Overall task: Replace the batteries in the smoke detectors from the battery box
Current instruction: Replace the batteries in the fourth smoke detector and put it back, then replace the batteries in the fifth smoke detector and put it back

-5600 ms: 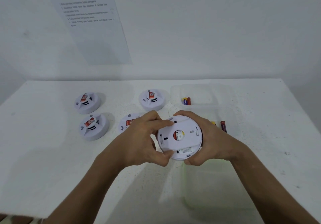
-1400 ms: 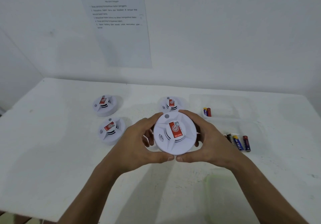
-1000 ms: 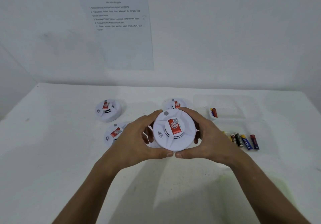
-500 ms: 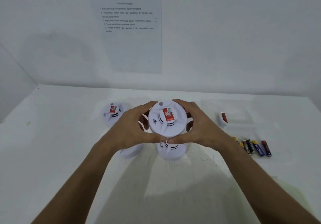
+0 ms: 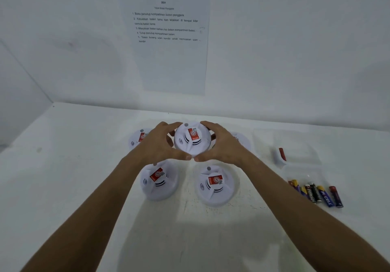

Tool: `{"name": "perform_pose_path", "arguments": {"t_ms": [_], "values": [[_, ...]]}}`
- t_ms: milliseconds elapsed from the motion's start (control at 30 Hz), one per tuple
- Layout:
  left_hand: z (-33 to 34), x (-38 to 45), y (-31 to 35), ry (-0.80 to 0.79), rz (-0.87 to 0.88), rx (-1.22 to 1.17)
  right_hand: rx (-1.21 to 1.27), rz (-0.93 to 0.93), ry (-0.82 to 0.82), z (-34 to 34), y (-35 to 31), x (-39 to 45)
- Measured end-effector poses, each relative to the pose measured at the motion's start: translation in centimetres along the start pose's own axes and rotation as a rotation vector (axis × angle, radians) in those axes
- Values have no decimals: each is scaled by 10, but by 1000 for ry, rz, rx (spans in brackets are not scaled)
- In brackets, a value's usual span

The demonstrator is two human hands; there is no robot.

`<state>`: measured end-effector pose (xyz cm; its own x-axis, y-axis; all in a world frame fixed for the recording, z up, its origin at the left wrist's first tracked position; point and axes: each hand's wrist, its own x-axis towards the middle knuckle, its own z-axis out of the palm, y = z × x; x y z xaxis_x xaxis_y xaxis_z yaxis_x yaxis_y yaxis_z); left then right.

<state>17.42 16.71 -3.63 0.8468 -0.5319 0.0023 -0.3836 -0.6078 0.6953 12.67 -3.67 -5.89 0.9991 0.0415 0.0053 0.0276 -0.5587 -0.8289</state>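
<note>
Left hand (image 5: 160, 145) and right hand (image 5: 223, 145), fingers curled, grip between them a white smoke detector (image 5: 192, 139), face up, above the bench (image 5: 63, 176), with four other detectors around it and loose batteries (image 5: 316, 193) in a clear battery box (image 5: 299, 157) to the right.

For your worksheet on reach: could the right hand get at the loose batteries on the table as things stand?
Probably not at once: the right hand grips the held smoke detector with the left hand. The path to the loose batteries looks free.
</note>
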Motion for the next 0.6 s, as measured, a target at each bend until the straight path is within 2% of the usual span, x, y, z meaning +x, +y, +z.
{"name": "perform_pose_path", "arguments": {"t_ms": [433, 600], "values": [[14, 21, -15, -65, -175, 140, -199, 119, -42, 29, 17, 30], [17, 21, -8, -74, -252, 191, -173, 116, -40, 28, 13, 26]]}}
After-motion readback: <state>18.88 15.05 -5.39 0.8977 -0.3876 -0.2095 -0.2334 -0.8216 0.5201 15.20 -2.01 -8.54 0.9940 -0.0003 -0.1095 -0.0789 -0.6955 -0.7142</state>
